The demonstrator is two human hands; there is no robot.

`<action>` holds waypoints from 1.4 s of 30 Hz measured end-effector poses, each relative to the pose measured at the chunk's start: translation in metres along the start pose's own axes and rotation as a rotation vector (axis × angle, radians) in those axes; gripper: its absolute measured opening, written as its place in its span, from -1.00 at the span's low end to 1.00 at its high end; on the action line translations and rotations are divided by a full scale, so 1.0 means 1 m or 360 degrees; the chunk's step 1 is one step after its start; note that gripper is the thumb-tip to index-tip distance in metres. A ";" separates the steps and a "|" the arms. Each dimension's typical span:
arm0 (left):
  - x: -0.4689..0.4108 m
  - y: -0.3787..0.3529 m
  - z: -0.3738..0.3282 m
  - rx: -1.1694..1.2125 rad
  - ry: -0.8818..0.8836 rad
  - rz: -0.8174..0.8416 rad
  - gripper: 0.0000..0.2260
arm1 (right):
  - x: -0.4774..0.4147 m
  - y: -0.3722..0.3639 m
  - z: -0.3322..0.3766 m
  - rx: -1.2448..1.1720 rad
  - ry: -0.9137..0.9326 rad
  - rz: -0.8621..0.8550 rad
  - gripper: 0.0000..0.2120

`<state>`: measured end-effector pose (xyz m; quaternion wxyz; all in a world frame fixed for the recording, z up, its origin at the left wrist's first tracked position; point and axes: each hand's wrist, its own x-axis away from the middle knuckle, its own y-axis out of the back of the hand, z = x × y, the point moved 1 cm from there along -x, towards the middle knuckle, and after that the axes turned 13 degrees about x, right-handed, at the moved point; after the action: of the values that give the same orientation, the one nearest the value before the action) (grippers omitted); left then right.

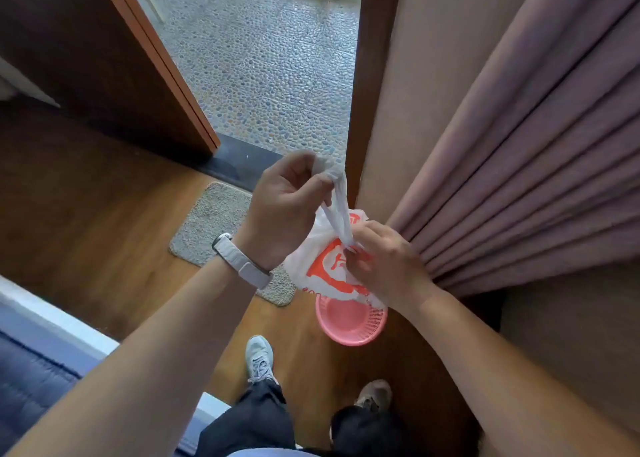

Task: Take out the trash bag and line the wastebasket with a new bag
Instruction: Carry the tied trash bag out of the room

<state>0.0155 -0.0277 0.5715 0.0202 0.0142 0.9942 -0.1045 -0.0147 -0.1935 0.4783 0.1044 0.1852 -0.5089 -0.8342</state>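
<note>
Wastebasket (pixel 349 321): pink mesh, on the wood floor.
Trash bag (pixel 323 266): white with red print, held just above the wastebasket.
Left hand (pixel 287 204): fist closed on the bag's twisted handle, raised above the wastebasket.
Right hand (pixel 384 266): fingers pinching the bag's neck, directly over the wastebasket.

Two hands hold a white plastic bag above a pink wastebasket on a wooden floor.

At frame centre, the left hand (pixel 287 197), with a watch (pixel 240 261) on its wrist, pulls the trash bag (pixel 320 266) handle upward; the right hand (pixel 384 262) pinches the bag lower down. The pink wastebasket (pixel 349 321) sits below, beside a mauve curtain (pixel 519 145) at right. A grey mat (pixel 211 221) lies left of centre.
</note>
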 end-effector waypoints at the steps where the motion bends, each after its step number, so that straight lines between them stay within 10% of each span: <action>1: 0.000 0.009 -0.011 -0.0008 -0.0027 -0.0014 -0.82 | -0.009 0.005 0.012 0.0024 0.0039 0.0005 -0.81; 16: -0.031 0.230 -0.174 0.0244 -0.0287 -0.0117 -0.98 | -0.173 -0.011 0.234 -0.0007 0.0216 -0.0315 -0.69; 42: -0.134 0.490 -0.273 -0.0249 -0.0403 -0.0711 -0.86 | -0.453 -0.112 0.404 -0.0327 0.0733 0.0140 -0.69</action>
<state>0.1554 0.5054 0.7421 0.1220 -0.2205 0.9673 -0.0301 0.2315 0.3503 0.6380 0.2721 0.3363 -0.3917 -0.8120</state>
